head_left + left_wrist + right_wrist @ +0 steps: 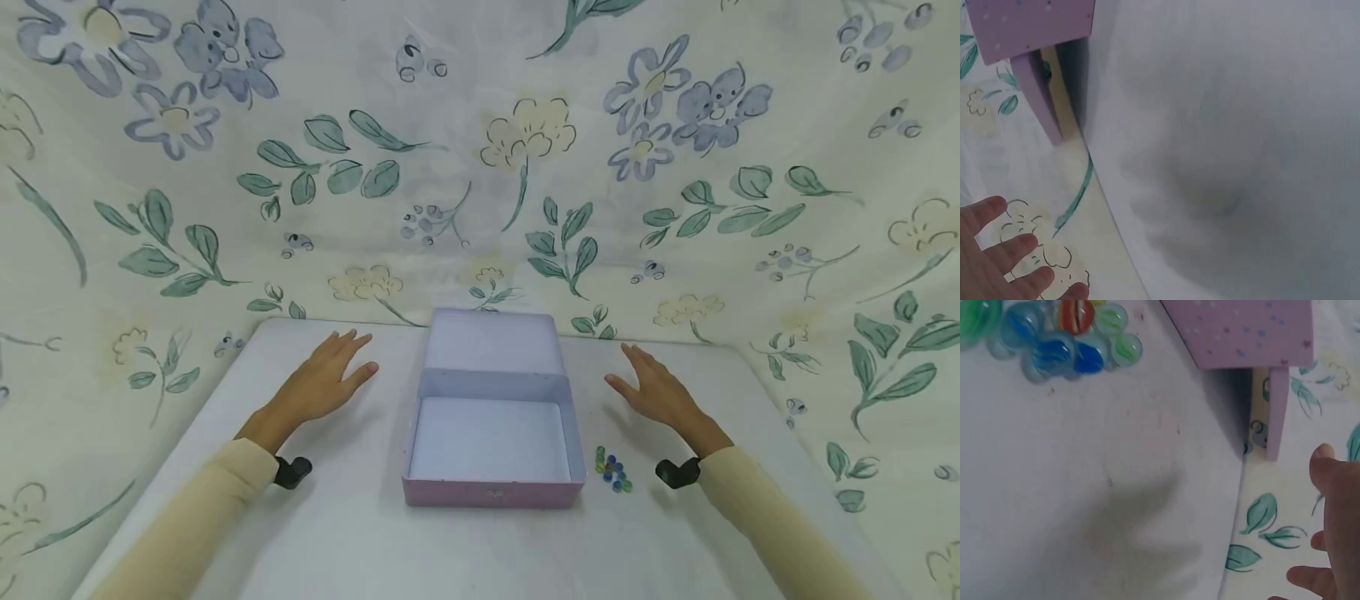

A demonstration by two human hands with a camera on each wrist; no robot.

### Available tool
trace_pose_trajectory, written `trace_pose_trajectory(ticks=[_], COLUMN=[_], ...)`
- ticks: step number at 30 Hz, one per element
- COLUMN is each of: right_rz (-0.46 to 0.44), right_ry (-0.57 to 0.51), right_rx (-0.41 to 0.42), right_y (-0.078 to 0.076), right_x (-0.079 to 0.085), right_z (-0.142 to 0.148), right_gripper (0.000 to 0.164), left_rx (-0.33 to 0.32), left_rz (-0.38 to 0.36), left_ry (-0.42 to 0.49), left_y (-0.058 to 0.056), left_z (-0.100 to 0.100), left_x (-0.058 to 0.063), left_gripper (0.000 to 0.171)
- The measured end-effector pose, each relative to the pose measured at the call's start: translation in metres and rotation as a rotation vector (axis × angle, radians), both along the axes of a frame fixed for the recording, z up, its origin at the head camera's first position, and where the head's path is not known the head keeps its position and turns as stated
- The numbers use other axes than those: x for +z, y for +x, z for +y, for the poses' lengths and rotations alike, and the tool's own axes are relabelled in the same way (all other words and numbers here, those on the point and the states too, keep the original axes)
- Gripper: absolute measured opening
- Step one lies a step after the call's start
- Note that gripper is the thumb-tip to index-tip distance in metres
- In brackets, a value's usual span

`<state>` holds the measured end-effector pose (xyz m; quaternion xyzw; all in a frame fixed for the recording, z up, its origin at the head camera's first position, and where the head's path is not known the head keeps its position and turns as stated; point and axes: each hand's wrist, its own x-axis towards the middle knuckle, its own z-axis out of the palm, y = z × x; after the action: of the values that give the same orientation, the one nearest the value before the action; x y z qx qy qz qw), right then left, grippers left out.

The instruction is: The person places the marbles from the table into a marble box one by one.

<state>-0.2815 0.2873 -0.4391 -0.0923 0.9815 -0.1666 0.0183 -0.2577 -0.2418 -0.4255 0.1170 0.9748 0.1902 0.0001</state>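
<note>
Lilac box point(493, 494), glass marbles point(612, 469), two outstretched hands

Item 1. Box, rectangular, at the centre of the white table point(337, 533), its pale interior facing up. Lid point(491, 342) open at the far side. Small stars are printed on the outer wall, as both wrist views show; the little mark on the front is too small to make out.

Item 2. Marbles, clear glass with swirls of blue and green, one orange-red. Grouped in a cluster on the table just beside the box, to its right.

Item 3. Left hand point(322, 385), raised above the table to the left of the box and apart from it. Fingers extended and spread, thumb well out to the side; nothing held, nothing touched. Shadow on the tabletop beneath.

Item 4. Right hand point(658, 396), raised to the right of the box, farther back than the marbles. Fingers extended, thumb set apart; nothing held or touched. Only part of it enters the right wrist view.

Item 5. Cream sleeves point(187, 517), with a black device at each wrist.

Item 6. Floral cloth point(450, 250), printed in blue, green and yellow, behind and around the table.
</note>
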Motion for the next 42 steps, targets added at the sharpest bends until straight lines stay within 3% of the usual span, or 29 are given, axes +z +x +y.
trace_pose_trajectory(ticks=[5, 12, 21, 25, 29, 38, 42], right_rz=[-0.005, 0.008, -0.029, -0.064, -0.079, -0.085, -0.07], right_ry=[-0.012, -0.081, -0.145, -0.163, -0.179, -0.164, -0.117], right_rx=[0.025, 0.049, 0.275, 0.389, 0.45, 0.536, 0.561], right_y=[0.011, 0.017, 0.035, 0.042, 0.046, 0.051, 0.053], right_x=[-0.005, -0.004, -0.005, -0.009, -0.014, -0.019, -0.021], right_z=[-0.005, -0.011, -0.007, -0.007, -0.008, -0.011, -0.013], right_gripper=[0.08, 0.069, 0.034, 0.028, 0.025, 0.027, 0.025], left_rx=[-0.037, -0.115, -0.231, -0.25, -0.27, -0.323, -0.313], left_rz=[-0.026, -0.071, -0.119, -0.135, -0.107, -0.093, -0.107], left_ry=[0.112, 0.327, 0.583, 0.657, 0.756, 0.861, 0.896], left_y=[0.009, 0.02, 0.035, 0.041, 0.046, 0.051, 0.054], left_z=[0.007, 0.02, 0.04, 0.046, 0.053, 0.062, 0.064], left_x=[-0.014, -0.02, -0.035, -0.044, -0.053, -0.06, -0.064], left_gripper=[0.073, 0.067, 0.058, 0.057, 0.053, 0.057, 0.058])
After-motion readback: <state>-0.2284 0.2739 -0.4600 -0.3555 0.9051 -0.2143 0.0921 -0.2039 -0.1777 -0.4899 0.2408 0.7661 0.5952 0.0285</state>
